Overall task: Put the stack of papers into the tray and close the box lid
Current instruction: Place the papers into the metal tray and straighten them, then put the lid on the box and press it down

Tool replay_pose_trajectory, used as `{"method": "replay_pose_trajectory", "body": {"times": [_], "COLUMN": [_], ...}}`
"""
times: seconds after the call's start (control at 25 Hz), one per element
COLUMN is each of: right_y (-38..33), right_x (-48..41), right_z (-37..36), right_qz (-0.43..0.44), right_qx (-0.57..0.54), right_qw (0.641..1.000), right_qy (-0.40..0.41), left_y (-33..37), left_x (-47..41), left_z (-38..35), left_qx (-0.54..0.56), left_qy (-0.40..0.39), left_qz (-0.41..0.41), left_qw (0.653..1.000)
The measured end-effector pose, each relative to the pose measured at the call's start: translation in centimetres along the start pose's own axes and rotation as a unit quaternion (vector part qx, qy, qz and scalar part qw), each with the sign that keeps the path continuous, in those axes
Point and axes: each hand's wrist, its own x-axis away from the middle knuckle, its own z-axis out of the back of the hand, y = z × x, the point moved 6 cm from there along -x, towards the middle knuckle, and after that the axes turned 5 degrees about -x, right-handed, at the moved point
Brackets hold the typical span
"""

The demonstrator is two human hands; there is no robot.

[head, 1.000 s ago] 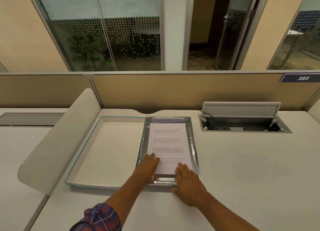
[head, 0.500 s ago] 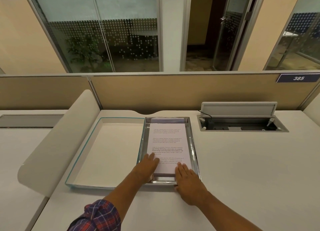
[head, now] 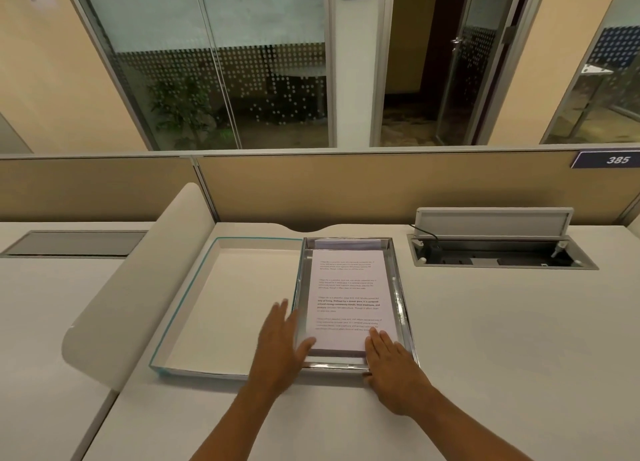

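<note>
In the tray point(head: 403, 308), stack of papers point(head: 349, 301) lengthwise away from viewer.

Two bare forearms lead to the left hand point(head: 280, 348) and the right hand point(head: 394, 370). Both hands are ungloved, with no ring, watch or band showing. No sleeve covers either forearm up to the frame's edge.

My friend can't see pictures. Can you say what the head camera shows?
A white stack of printed papers lies in a shiny metal tray beside an open teal-edged white box lid on a white desk. The right hand touches the stack; the left hand hovers open.
</note>
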Motion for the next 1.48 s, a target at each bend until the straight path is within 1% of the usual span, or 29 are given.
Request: {"method": "replay_pose_trajectory", "body": {"times": [0.08,0.2,0.28,0.36,0.4,0.48,0.52,0.56,0.64,0.68,0.72,0.76,0.8,0.88,0.92,0.96,1.12,1.16,1.24,1.4,1.48], "right_y": [0.0,0.1,0.1,-0.1,-0.2,-0.3,-0.4,-0.4,-0.4,-0.4,-0.4,-0.5,-0.6,-0.8,-0.9,-1.0,-1.1,-1.2,-0.9,-0.4,-0.1], "right_x": [-0.1,-0.2,-0.2,0.0,0.2,0.4,0.4,0.4,0.4,0.5,0.5,0.6,0.6,0.8,0.9,1.0,1.3,1.3,1.1,0.7,0.7], "right_z": [-0.2,-0.4,-0.3,0.0,0.2,0.5,0.6,0.7,0.7,0.8,0.9,1.0,1.1,1.5,1.6,1.8,2.0,1.9,1.7,1.3,1.7], "right_qz": [-0.001,-0.005,-0.005,-0.004,-0.004,-0.005,-0.006,-0.01,-0.022,-0.029,-0.031,-0.031,-0.03,-0.021,-0.015,-0.008,-0.015,-0.01,-0.018,-0.028,-0.028], "right_qx": [0.003,0.008,0.016,0.023,0.026,0.028,0.026,0.021,-0.006,-0.022,-0.036,-0.046,-0.054,-0.056,-0.053,-0.054,-0.07,-0.065,-0.066,-0.096,-0.13], "right_qw": [1.0,1.0,1.0,1.0,0.999,0.999,0.999,0.999,0.999,0.999,0.999,0.998,0.998,0.998,0.998,0.998,0.997,0.998,0.997,0.995,0.991], "right_qy": [-0.008,-0.015,-0.018,-0.02,-0.019,-0.019,-0.022,-0.025,-0.027,-0.025,-0.024,-0.018,-0.01,0.005,0.009,0.016,0.017,0.019,0.022,0.014,0.014], "left_y": [-4.6,-10.5,-12.8,-14.6,-15.5,-16.6,-17.0,-17.2,-17.3,-17.3,-17.1,-16.7,-16.2,-14.3,-13.4,-12.6,-10.2,-9.4,-7.3,-1.9,1.0], "left_x": [1.8,4.1,5.7,7.2,8.1,9.5,9.9,9.9,9.3,9.0,8.7,8.7,8.6,8.3,8.2,8.1,7.7,7.7,7.4,6.8,6.7], "left_z": [1.0,1.9,2.8,3.4,3.4,3.1,2.8,2.3,1.4,1.3,1.2,1.8,2.3,3.8,4.6,5.3,7.4,7.9,8.8,8.5,8.0], "left_qx": [0.007,-0.013,-0.01,0.038,0.075,0.15,0.173,0.183,0.169,0.178,0.203,0.244,0.309,0.435,0.47,0.486,0.506,0.507,0.491,0.445,0.417], "left_qy": [0.074,0.117,0.162,0.189,0.19,0.161,0.134,0.104,0.059,0.07,0.093,0.134,0.185,0.255,0.278,0.294,0.344,0.347,0.334,0.262,0.235], "left_qz": [0.071,0.167,0.236,0.347,0.414,0.533,0.566,0.579,0.567,0.56,0.558,0.558,0.543,0.485,0.454,0.43,0.326,0.299,0.252,0.171,0.127], "left_qw": [0.995,0.979,0.958,0.918,0.887,0.817,0.795,0.788,0.804,0.806,0.799,0.781,0.758,0.715,0.704,0.702,0.721,0.73,0.764,0.839,0.869]}}
